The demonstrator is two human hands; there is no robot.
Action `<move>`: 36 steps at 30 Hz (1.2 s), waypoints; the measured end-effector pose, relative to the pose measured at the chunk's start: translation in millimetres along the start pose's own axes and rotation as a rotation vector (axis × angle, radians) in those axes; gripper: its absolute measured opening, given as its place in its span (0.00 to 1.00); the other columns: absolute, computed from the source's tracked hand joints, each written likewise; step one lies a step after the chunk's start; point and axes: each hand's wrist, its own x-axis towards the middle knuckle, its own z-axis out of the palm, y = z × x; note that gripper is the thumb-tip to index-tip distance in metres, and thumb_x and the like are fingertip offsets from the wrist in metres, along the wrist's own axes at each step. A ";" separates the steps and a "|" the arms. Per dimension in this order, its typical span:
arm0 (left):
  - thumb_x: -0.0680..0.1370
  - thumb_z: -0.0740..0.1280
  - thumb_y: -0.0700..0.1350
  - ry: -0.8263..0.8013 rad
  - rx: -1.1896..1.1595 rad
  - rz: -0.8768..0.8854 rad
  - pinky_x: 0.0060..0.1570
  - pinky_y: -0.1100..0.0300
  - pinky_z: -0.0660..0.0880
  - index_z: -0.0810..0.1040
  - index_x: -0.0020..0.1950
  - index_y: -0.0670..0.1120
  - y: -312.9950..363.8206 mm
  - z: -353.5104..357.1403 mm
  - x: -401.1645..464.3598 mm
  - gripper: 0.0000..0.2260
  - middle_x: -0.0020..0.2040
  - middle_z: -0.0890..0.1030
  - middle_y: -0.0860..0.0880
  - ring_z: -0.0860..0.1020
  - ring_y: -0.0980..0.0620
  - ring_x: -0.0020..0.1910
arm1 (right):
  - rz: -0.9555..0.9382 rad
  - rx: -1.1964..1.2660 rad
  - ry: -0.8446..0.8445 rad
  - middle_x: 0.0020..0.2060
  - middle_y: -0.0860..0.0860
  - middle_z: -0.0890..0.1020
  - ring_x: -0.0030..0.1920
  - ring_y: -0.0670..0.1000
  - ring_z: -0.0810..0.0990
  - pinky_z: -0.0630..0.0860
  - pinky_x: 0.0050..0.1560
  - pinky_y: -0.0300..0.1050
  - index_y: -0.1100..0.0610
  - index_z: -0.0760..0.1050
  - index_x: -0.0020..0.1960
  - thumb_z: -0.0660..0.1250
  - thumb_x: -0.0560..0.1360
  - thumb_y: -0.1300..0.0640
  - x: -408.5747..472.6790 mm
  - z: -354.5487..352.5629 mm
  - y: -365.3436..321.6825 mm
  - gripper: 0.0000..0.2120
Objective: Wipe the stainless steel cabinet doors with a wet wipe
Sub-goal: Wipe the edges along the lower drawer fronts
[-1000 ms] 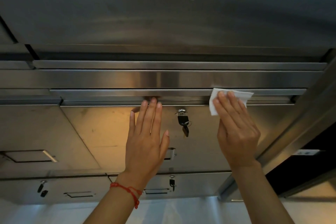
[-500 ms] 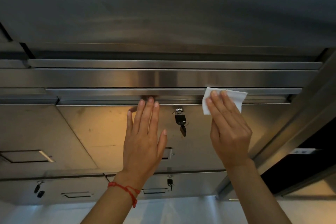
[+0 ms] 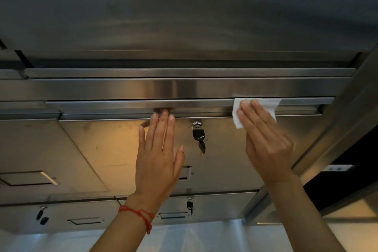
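Pressing the wet wipe flat with straight fingers, the right hand holds it against the top edge of the cabinet door, where the door meets the horizontal rail. The left hand lies open on the same door, fingertips at the rail, probably to steady the panel (it could swing under pressure). A key hangs in the lock between both hands, so the wiping must go around it.
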 end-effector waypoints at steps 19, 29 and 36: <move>0.79 0.53 0.50 0.005 -0.014 -0.016 0.72 0.46 0.50 0.56 0.75 0.41 2.8 0.6 1.2 0.26 0.74 0.57 0.43 0.51 0.47 0.76 | -0.012 -0.023 0.043 0.60 0.61 0.78 0.63 0.59 0.76 0.74 0.62 0.55 0.66 0.78 0.59 0.66 0.73 0.75 -6.7 6.5 5.0 0.16; 0.79 0.53 0.50 0.008 -0.022 -0.021 0.73 0.48 0.48 0.55 0.75 0.41 3.1 1.0 1.2 0.26 0.74 0.57 0.43 0.48 0.50 0.76 | 0.055 -0.081 0.110 0.62 0.61 0.75 0.65 0.60 0.73 0.70 0.66 0.55 0.68 0.75 0.61 0.68 0.69 0.79 -18.5 9.6 21.0 0.21; 0.79 0.53 0.50 0.019 -0.026 -0.028 0.73 0.46 0.49 0.55 0.75 0.41 3.9 3.3 1.5 0.26 0.74 0.58 0.43 0.48 0.50 0.76 | -0.025 -0.095 0.068 0.64 0.60 0.74 0.66 0.59 0.72 0.69 0.67 0.55 0.67 0.73 0.64 0.69 0.70 0.77 -19.2 5.0 33.8 0.23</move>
